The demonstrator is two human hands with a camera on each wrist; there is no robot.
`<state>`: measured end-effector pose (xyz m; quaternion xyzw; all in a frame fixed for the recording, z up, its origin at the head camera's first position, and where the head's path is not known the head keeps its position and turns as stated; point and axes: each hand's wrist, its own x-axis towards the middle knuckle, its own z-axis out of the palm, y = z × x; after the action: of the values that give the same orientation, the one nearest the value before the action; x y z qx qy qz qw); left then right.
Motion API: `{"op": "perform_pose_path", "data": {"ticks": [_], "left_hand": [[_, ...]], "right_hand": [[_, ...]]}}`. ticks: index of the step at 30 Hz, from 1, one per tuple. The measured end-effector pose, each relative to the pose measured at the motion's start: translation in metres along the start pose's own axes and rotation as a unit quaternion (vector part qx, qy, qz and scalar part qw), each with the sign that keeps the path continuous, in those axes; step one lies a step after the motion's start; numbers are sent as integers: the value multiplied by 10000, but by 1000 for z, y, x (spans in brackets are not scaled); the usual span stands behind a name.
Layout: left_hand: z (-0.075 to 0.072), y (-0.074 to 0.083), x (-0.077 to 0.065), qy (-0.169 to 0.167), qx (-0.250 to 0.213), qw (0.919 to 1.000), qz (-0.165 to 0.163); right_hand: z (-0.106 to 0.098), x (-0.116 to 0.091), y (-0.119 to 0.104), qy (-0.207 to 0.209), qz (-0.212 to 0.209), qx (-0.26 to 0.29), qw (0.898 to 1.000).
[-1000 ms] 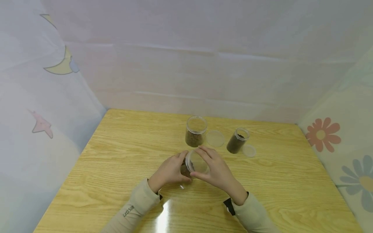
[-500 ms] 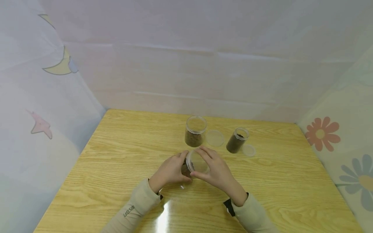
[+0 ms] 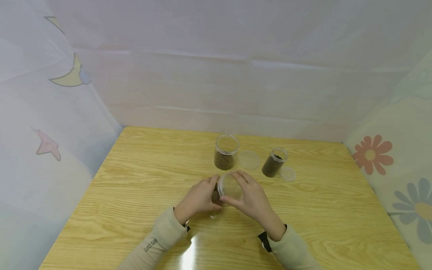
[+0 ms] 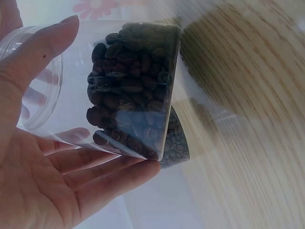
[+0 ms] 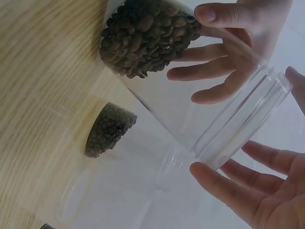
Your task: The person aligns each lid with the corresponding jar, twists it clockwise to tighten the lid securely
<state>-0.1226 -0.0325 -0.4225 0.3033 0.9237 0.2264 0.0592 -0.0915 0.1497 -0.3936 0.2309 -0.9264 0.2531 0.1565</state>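
A clear jar (image 4: 76,102), partly filled with dark coffee beans (image 4: 128,86), stands between the two hands, its top leaning toward the right in the head view. My left hand (image 3: 200,197) grips the jar's side, thumb across one face and fingers along the other. At its mouth sits a clear round lid (image 5: 272,102). My right hand (image 3: 253,198) holds this lid by its rim, with thumb and fingers spread around the edge. In the head view the left hand hides most of the jar's body.
Behind the hands stands a wide uncapped jar (image 3: 227,144) of brown beans, a flat lid (image 3: 249,160) beside it. Farther right are a narrower open jar (image 3: 274,165) with dark contents and a small lid (image 3: 288,174). A printed cloth (image 3: 216,90) encloses the wooden table (image 3: 152,161).
The held jar and both hands have shifted slightly to the right. My right hand's fingers have moved a little around the lid's rim. The jars and lids behind stay in place.
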Motion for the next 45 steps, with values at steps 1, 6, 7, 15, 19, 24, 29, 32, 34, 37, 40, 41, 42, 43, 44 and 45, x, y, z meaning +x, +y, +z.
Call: {"op": "perform_pose_path", "data": {"ticks": [1, 6, 7, 15, 19, 24, 29, 32, 34, 37, 40, 41, 42, 43, 44, 45], "left_hand": [[0, 1, 0, 15, 19, 10000, 9], [1, 3, -1, 85, 127, 9999, 29], [1, 4, -1, 92, 149, 9998, 28], [1, 6, -2, 42, 274, 9996, -74], [2, 5, -2, 88, 211, 9997, -99], [2, 3, -2, 134, 145, 9998, -65], [3, 2, -2, 143, 140, 9998, -31], [3, 2, -2, 141, 136, 9998, -5], [2, 2, -3, 146, 135, 9998, 21], [2, 3, -3, 138, 154, 9998, 33], [2, 3, -3, 120, 183, 9998, 25], [1, 3, -3, 113, 196, 9997, 20], [1, 3, -3, 105, 205, 9997, 13], [1, 3, -3, 96, 210, 9997, 12], [1, 3, -3, 87, 222, 9997, 8], [2, 3, -3, 74, 230, 9997, -2]], "right_hand": [[0, 0, 0, 29, 32, -5, 10000], [1, 0, -2, 135, 258, -88, 9995], [1, 0, -3, 146, 327, -121, 9993], [5, -2, -8, 236, 671, -332, 9969], [4, -1, -10, 188, 710, -519, 9959], [1, -2, -9, -97, 803, -623, 9948], [-8, -3, -2, -363, 517, -204, 9978], [-16, -2, 7, -658, -73, 82, 9978], [-21, -1, 13, -928, -546, 211, 9940], [-25, 0, 21, -1291, -1138, 328, 9845], [-27, 3, 25, -1523, -1459, 359, 9769], [-27, 4, 26, -1574, -1516, 372, 9751], [-27, 5, 26, -1607, -1559, 375, 9739], [-27, 6, 26, -1642, -1598, 374, 9727], [-27, 7, 25, -1675, -1625, 367, 9717], [-27, 8, 25, -1701, -1647, 362, 9709]]}}
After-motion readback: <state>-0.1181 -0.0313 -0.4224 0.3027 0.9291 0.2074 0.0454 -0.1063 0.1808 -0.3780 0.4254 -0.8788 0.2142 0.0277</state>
